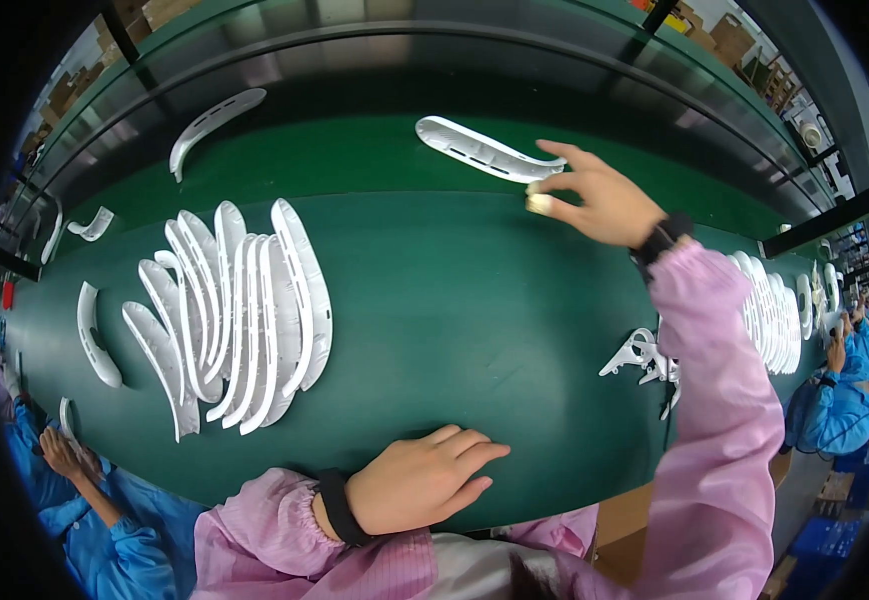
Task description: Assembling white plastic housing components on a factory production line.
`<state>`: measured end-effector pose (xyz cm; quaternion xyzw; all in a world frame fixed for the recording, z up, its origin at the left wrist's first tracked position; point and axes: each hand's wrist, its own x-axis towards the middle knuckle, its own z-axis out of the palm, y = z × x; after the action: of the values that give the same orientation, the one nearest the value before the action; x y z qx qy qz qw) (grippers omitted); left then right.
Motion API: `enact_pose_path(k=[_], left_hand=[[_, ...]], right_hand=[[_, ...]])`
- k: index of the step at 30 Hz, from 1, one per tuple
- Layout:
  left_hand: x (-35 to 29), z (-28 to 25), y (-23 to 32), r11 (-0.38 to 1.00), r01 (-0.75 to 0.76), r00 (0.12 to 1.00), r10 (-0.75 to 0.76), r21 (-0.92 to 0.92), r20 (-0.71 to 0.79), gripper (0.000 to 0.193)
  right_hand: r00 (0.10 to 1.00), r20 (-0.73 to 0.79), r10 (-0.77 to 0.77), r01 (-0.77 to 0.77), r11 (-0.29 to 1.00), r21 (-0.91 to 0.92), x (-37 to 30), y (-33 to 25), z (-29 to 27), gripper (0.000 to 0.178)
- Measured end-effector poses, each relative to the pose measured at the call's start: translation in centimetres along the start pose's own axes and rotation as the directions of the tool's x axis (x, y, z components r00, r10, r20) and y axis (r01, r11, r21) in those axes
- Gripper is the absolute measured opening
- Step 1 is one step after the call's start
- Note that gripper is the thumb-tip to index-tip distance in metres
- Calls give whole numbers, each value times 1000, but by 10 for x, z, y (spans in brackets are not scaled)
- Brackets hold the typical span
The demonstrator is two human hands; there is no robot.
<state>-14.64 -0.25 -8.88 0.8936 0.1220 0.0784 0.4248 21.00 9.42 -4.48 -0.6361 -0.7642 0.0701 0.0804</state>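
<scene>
Right hand (603, 196), fingers apart at curved white shell (490, 152), likely reach step, next needs pinch; left hand (417, 486) empty, fingers apart.

No text, label, number or sign can be read here. The white parts (255, 320) at left show no readable mark, and on the boxes (733, 40) at far right any print is too small to tell.
</scene>
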Motion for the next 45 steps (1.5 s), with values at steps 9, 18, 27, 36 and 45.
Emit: enact_pose_path(k=[9,18,27,36,45], left_hand=[[5,-17,4,984,109,988,-123,-143,-92,55],[12,-33,-1,364,339,920,-322,-868,224,49],[17,-30,7,912,308,936,-342,-272,-86,26],[18,-23,-2,947,305,930,-319,-101,-182,30],[19,-25,-5,965,254,950,-263,-71,-171,30]], right_hand=[[991,-126,54,10,888,460,-33,-59,-19,34],[939,250,-236,-40,647,761,-187,-184,-3,70],[963,33,267,-268,963,28,-221,-84,-21,46],[954,23,299,-299,954,-16,-206,-47,1,59],[986,-90,143,-140,989,35,-188,-60,4,58]])
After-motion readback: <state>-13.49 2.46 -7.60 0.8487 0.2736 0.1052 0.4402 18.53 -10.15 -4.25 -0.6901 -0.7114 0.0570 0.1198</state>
